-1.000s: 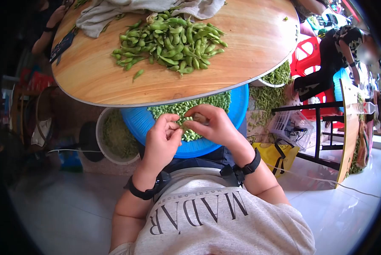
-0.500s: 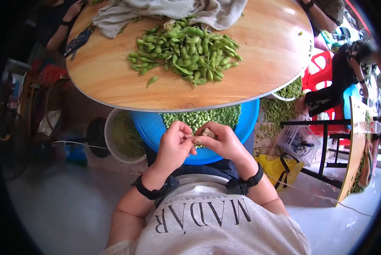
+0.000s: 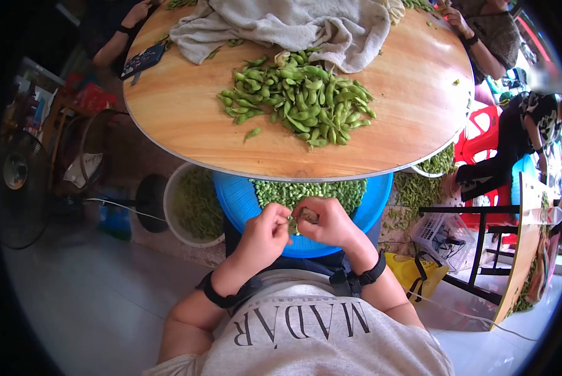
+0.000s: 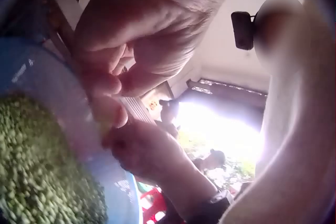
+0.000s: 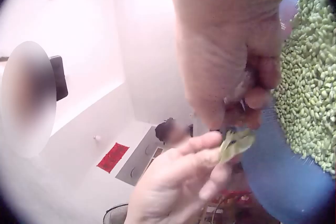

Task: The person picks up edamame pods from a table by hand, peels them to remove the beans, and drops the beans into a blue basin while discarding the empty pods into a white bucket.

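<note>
An opened, pale green edamame pod [image 5: 234, 146] is pinched between the thumb and fingers of my left hand [image 3: 263, 237]. My right hand [image 3: 332, 224] meets it from the other side, fingertips at the pod's edge. A small brownish-grey thing [image 3: 308, 215] shows inside the curled right fingers; I cannot tell what it is. Both hands are over a blue basin [image 3: 229, 199], whose floor is covered with shelled green beans [image 5: 310, 85]. In the left wrist view the fingers hide most of the pod.
A round wooden table [image 3: 187, 141] overhangs the basin, bearing a heap of edamame pods [image 3: 303, 100] and a crumpled cloth [image 3: 281, 25]. A white bucket [image 3: 173, 207] with green pods or husks stands left of the basin. Other people's arms are at the table's far sides.
The hands, close together half a second ago, are now slightly apart around the pod. The head view has shifted, so table and basin appear lower and farther right.
</note>
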`<state>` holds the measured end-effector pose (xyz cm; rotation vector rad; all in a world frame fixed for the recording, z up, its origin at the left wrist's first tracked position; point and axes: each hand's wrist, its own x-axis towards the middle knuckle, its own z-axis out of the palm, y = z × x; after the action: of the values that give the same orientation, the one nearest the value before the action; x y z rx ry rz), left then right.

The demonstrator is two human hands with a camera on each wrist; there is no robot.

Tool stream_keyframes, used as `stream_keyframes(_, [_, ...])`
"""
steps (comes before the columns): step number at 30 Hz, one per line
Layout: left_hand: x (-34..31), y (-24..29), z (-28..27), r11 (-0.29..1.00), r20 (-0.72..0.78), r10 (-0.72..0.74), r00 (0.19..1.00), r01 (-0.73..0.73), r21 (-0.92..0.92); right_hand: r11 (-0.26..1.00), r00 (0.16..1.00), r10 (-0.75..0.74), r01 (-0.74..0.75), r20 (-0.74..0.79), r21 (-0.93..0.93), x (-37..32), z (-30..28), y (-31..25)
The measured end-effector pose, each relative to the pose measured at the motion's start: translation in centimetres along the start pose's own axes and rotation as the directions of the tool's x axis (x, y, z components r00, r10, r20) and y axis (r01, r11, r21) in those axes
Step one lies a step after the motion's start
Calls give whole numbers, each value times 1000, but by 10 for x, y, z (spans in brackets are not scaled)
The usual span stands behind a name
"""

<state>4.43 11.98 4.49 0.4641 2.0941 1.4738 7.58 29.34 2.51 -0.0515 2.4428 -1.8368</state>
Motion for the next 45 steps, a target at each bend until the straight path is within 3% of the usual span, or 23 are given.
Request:
stream_keyframes(1, [-3,0,-6,996,-30,33,999,-30,84,999,998,36,-38,-48,-31,0,-1,1])
stream_keyframes(3, [-11,3,-38,966,-161,-10,987,51,254,990,984,97,-111,-149,-89,1,-10,4])
stream_keyframes(5, [-18,-4,-75,896,-315,-16,949,153,416,960,977,-83,26,-196,-280,-1,-18,34])
stream_keyframes(6, [-19,-13,-93,797,-298,131,945,79,599,962,972,-34,-32,-232,-272,-2,-22,35])
stream_keyframes(7, [-21,-9,-102,565,-270,270,924,74,821,961,964,15,-88,-266,-264,-1,-24,35])
stream_keyframes(9, [-16,6,-115,509,-323,167,932,199,837,970,971,43,-97,-233,-222,1,-27,37])
stream_keyframes(11, [5,33,-114,685,-409,231,883,151,713,977,978,61,-99,-197,-189,4,-27,36])
stream_keyframes(13, [32,56,-96,824,-444,319,837,-14,566,982,985,67,-93,-159,-161,5,-25,31])
stream_keyframes(15, [60,68,-76,795,-363,452,815,-184,578,988,991,73,-87,-116,-123,6,-24,24])
stream_keyframes(17, [94,41,-74,707,-234,509,828,-247,663,992,995,84,-89,-53,-92,3,-28,14])
stream_keyframes(19, [104,34,-75,686,-227,537,812,-265,677,993,995,95,-93,24,-68,-3,-35,1])
stream_keyframes(20, [107,33,-75,676,-218,549,807,-276,683,1000,999,6,-6,35,-3,-8,-35,6])
stream_keyframes(21, [102,39,-72,867,-263,361,895,-218,448,989,994,67,-77,83,125,-12,-38,-3])
stream_keyframes(22, [89,49,-68,977,-248,154,956,-111,180,957,983,120,-152,139,248,-14,-44,-19])
stream_keyframes(23, [76,56,-62,995,-171,-56,984,40,-93,902,965,167,-232,201,365,-16,-47,-27])
stream_keyframes(24, [66,58,-53,966,-140,-32,990,-5,-257,846,962,185,-261,202,465,-16,-43,-26])
stream_keyframes(27, [43,62,-31,888,2,-128,992,115,-446,751,971,151,-234,185,617,-1,-34,-41])
stream_keyframes(28, [38,55,-25,872,11,-104,995,96,-481,747,966,171,-255,194,614,2,-31,-42])
stream_keyframes(31, [21,47,-16,959,-41,-38,998,25,-281,732,954,218,-301,207,612,3,-20,-44])
stream_keyframes(35, [9,48,-14,983,-42,179,983,-177,52,745,954,220,-298,201,597,-2,-12,-44])
stream_keyframes(39, [3,44,-15,983,-74,179,981,-175,49,764,958,191,-281,212,581,-9,-9,-44])
stream_keyframes(45, [-2,45,-12,910,-126,360,924,-318,268,807,960,214,-277,180,522,-11,-5,-51])
